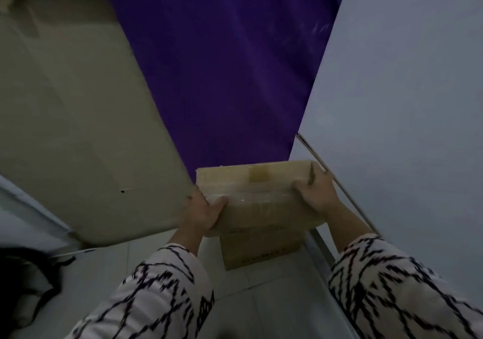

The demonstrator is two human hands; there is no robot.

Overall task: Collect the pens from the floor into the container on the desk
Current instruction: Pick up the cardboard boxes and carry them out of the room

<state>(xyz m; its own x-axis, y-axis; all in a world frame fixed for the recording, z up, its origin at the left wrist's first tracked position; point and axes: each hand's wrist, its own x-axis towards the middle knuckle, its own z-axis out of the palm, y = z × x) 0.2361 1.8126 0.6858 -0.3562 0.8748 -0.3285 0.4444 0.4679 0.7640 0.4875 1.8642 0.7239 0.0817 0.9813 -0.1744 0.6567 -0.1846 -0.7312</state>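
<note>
A closed cardboard box (257,191) with tape across its top sits low in the middle of the view, on top of another cardboard box (261,252) that stands on the tiled floor. My left hand (202,212) grips the upper box's left near corner, thumb on top. My right hand (317,192) grips its right edge, fingers curled over the side. No pens are visible anywhere in view. Both sleeves are white with black streaks.
A purple curtain (224,64) hangs straight ahead. A beige padded surface (78,129) fills the left. A pale wall or panel (405,103) with a thin rod (339,181) closes the right. Dark cloth (28,281) lies bottom left on the pale tiled floor (274,304).
</note>
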